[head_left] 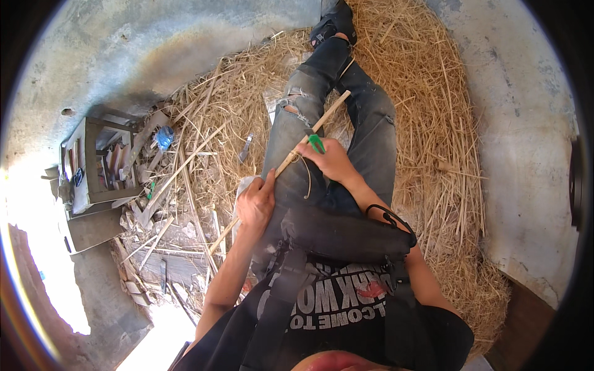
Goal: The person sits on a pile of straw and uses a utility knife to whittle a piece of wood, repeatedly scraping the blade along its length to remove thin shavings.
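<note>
The left hand's grip is clamped on the stick, which slants across the jeans. A thin strip curls beside it. Farther up, the right hand's grip is closed round the green knife, at the stick. Beyond lies straw; a box stands left, near the wall.
</note>
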The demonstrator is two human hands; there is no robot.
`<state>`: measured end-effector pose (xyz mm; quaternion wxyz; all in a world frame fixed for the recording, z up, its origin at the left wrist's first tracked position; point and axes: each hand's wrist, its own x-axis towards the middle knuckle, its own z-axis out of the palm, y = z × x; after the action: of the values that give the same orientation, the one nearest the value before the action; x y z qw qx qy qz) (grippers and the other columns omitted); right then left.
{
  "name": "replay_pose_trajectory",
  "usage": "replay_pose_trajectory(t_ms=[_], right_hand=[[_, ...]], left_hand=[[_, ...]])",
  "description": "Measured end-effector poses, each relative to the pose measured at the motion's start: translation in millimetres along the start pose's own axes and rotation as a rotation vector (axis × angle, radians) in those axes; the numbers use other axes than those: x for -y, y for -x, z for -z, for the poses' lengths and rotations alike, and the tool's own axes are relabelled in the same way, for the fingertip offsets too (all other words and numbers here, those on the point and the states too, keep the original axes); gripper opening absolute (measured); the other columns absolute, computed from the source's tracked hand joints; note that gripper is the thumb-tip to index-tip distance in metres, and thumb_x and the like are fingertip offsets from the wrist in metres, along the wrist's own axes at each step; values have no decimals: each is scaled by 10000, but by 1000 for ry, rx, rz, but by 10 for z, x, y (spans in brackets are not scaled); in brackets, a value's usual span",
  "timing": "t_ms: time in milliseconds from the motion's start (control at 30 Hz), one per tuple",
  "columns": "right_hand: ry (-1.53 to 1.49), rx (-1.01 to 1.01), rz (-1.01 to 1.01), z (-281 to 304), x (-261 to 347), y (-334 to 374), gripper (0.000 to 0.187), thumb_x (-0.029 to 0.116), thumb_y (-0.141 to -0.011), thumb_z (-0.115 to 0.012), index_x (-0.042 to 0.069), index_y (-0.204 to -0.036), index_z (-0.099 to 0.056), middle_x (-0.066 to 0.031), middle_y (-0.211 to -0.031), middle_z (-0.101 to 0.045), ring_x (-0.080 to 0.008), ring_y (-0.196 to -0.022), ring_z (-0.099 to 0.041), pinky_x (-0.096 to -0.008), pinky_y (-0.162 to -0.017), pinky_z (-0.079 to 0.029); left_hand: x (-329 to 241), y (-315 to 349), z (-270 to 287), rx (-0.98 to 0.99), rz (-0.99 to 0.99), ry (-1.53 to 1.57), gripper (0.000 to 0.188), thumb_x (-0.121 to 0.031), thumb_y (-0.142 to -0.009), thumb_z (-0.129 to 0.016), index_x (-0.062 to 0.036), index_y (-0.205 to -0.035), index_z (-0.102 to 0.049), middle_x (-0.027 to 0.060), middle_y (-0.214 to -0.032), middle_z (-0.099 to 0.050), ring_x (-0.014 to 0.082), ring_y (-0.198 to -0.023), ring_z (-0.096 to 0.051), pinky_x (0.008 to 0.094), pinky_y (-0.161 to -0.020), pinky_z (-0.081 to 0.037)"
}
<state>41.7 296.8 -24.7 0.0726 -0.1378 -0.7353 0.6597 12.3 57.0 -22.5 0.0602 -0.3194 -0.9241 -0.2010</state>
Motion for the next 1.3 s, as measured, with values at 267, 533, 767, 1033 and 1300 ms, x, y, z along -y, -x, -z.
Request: replay_pose_trajectory(t_ms=[267, 533, 767, 1033, 1300], right_hand=[[120, 215, 28, -123, -13, -15, 338, 340, -938, -782, 11, -867, -744, -88, -637, -608, -140, -612, -536, -364, -604, -449], [135, 37, -47, 74, 32, -18, 410, 386, -1025, -674, 12, -864, -719, -37, -714, -667, -103, -698, -594, -317, -660, -468], [350, -204, -122, 405, -255, -125, 735, 605, -1096, -378, 7, -719, -576, -96, -629, -549, -225, -617, -534, -404, -644, -446], [317, -12, -261, 125, -519, -143, 803, 640, -1084, -375, -32, -692, -570, -121, -604, -552, -248, -619, -570, -409, -662, -469], [264, 109, -186, -95, -359, 38, 748, 542, -1114, -388, -75, -760, -620, -258, -612, -530, -369, -610, -574, -485, -677, -472]], left_hand=[[-21, -28, 25, 42, 56, 34, 333, -63, -893, -708, -174, -1201, -773, 55, -767, -610, 295, -611, -659, 426, -584, -545], [321, -54, -80, 138, 305, 676, 256, -144, -954, -758, 7, -1160, -769, 189, -739, -689, 179, -621, -659, 376, -590, -499], [339, -28, 249, 321, 387, 625, 309, -177, -966, -763, 27, -1197, -751, 135, -671, -644, 86, -617, -539, 305, -589, -471], [119, -96, 278, 329, 426, 574, 332, -205, -970, -762, 47, -1185, -747, 153, -671, -658, 95, -638, -591, 313, -607, -498], [115, -200, 150, 366, 423, 645, 369, -237, -975, -756, 59, -1194, -737, 164, -782, -738, 106, -719, -650, 317, -660, -524]])
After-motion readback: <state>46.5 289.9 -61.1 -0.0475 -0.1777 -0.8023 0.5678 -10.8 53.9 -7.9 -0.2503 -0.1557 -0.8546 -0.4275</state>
